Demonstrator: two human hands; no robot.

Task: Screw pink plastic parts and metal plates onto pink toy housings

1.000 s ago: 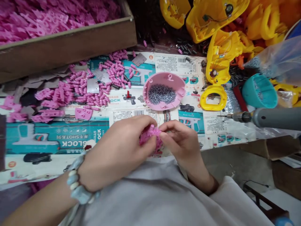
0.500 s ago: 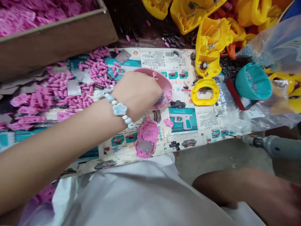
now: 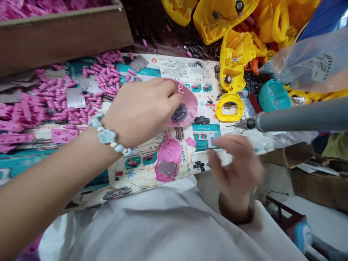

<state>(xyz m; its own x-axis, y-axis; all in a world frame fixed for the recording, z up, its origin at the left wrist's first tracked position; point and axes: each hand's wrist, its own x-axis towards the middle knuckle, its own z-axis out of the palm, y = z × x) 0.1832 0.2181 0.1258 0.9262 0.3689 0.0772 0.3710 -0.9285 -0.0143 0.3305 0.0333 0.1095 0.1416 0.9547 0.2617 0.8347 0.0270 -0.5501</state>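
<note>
My left hand (image 3: 145,108), with a beaded bracelet at the wrist, is closed at the left side of a pink bowl (image 3: 190,103) of small screws (image 3: 179,113). Its fingertips press together, and what they hold, if anything, is too small to see. Blurred by motion, my right hand (image 3: 236,163) is raised over the front edge, thumb and fingers apart, nothing seen between them. Between the hands lies a pink plastic part (image 3: 170,151) with a grey metal plate (image 3: 166,168) on it. A small pink piece (image 3: 191,141) is beside it.
A grey screwdriver tool (image 3: 301,115) reaches in from the right, tip pointing left. Yellow housings (image 3: 235,58) and a teal cup (image 3: 274,96) sit behind it. Pink pegs (image 3: 108,78), metal plates (image 3: 75,98) and a wooden box (image 3: 62,34) are at the left.
My left hand has drawn back leftward, uncovering more screws in the bowl. My right hand has risen from the lower right toward the table edge. The screwdriver tool reaches further left and higher.
</note>
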